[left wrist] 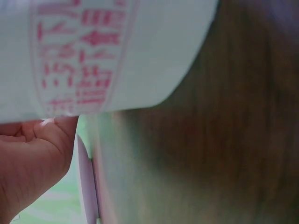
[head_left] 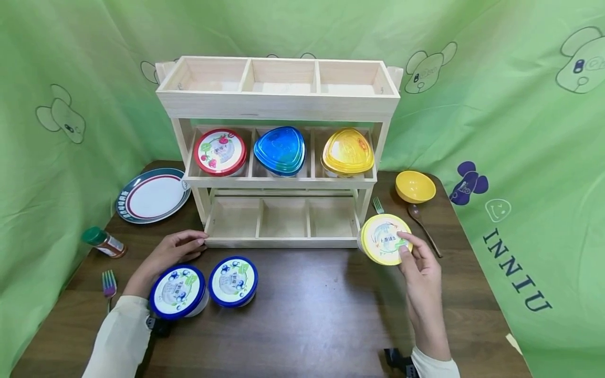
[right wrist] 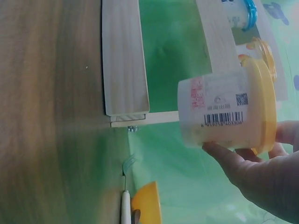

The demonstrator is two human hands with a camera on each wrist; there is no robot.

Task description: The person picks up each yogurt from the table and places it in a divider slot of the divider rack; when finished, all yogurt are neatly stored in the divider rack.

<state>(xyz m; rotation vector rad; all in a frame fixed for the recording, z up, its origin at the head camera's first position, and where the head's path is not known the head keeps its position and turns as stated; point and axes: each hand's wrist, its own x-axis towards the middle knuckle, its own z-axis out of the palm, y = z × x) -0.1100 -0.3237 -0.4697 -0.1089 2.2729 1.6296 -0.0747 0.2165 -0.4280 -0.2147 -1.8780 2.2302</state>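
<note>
My right hand (head_left: pixel 420 268) grips a round tub with a yellow lid (head_left: pixel 386 239), lifted beside the lower right corner of the wooden shelf (head_left: pixel 279 107). In the right wrist view the tub's clear body (right wrist: pixel 217 112) shows a barcode, with the thumb under it and fingers by the lid. The left hand (head_left: pixel 172 252) has its fingertips at the shelf's lower left front corner. Close by its wrist stands a blue-lidded tub (head_left: pixel 177 291), whose printed side (left wrist: pixel 79 56) hides part of this hand in the left wrist view. A second blue-lidded tub (head_left: pixel 233 282) stands to its right.
The middle tier carries a red-lidded tub (head_left: pixel 220 152), a blue triangular-lidded tub (head_left: pixel 280 151) and a yellow triangular-lidded one (head_left: pixel 347 152). At left are a plate (head_left: pixel 153 195), a green-capped spice jar (head_left: pixel 105 242) and a fork (head_left: pixel 109 286); at right, a yellow bowl (head_left: pixel 415 187), spoon (head_left: pixel 424 230) and fork (head_left: pixel 377 205).
</note>
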